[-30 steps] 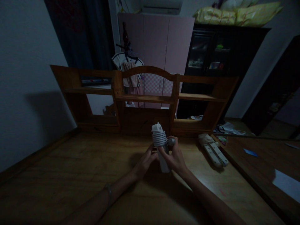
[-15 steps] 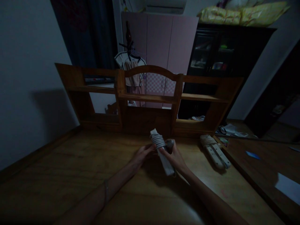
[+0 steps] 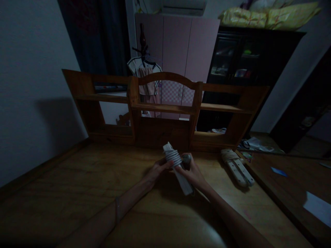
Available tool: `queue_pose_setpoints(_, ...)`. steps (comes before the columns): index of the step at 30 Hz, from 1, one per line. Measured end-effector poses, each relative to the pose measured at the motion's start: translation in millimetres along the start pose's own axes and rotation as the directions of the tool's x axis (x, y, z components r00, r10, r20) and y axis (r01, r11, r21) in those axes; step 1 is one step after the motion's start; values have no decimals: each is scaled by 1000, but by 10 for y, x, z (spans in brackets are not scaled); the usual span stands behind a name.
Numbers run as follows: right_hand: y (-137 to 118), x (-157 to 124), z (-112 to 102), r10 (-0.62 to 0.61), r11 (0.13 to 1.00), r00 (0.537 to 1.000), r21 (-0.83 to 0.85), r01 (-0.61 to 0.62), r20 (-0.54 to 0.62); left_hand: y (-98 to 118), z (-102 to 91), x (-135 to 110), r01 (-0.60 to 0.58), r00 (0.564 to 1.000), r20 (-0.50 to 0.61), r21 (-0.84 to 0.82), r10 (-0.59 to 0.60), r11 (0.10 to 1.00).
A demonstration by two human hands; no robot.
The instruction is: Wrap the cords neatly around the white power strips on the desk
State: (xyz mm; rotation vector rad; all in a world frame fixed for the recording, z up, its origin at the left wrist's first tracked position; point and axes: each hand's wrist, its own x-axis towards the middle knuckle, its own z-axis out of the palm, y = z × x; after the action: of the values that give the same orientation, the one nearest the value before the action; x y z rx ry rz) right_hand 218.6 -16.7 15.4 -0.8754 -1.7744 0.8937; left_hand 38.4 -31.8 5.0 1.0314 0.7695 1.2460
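Room: we sit in a dim room, with a bare wooden worktop [image 3: 77, 193] filling the near view.
Left hand [image 3: 155, 170]: its fingers are closed against the left side of the strip, at the wound cord.
Right hand [image 3: 192, 174]: its fingers are clasped round the strip from the right, and the plug [image 3: 186, 159] is caught at their tips.
Strip [image 3: 184, 182]: we hold this white power strip just above the middle of the worktop, between both hands. Its cord [image 3: 172, 156] is coiled round the far end.
Change: a second ago the strip stood almost upright. Now it slants, with the coiled end leaning away to the left and the bare end dropped towards us.
Meaning: we judge the coil to be holding, since its turns sit tight through the tilt and neither hand has let go.
Second strip [image 3: 238, 165]: it lies flat on the worktop, well to the right, and is also cord-wrapped.
Paper [image 3: 318, 206]: a pale sheet lies on the darker surface at the right.
Shelf [image 3: 165, 108]: a wooden unit stands along the worktop's far edge.
Beyond: clothes [image 3: 144, 74] hang before a pink wardrobe [image 3: 178, 41], and a dark cabinet [image 3: 232, 62] stands to its right.
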Motion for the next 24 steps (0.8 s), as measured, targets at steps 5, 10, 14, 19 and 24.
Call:
queue_pose_setpoints(5,5,-6,-17,10,1000,1000,16,-11,19,-7,-25,10,-38,999,-6,71,38,997)
queue_pose_setpoints(10,-13,-24,-1,3,1000,998,30,-5,57,-33,-66,51,-64,998,-18,85,66,994)
queue_pose_setpoints(14,-17,-26,-1,-14,1000,998,28,12,67,-31,-77,58,-88,996,-19,102,90,991)
queue_pose_setpoints(19,28,-16,-22,-5,1000,998,9,5,61,8,-57,37,-138,990,-15,138,141,981)
queue_pose_setpoints(24,9,-24,-28,31,994,993,103,-43,110,70,-22,8,-218,976,32,250,217,943)
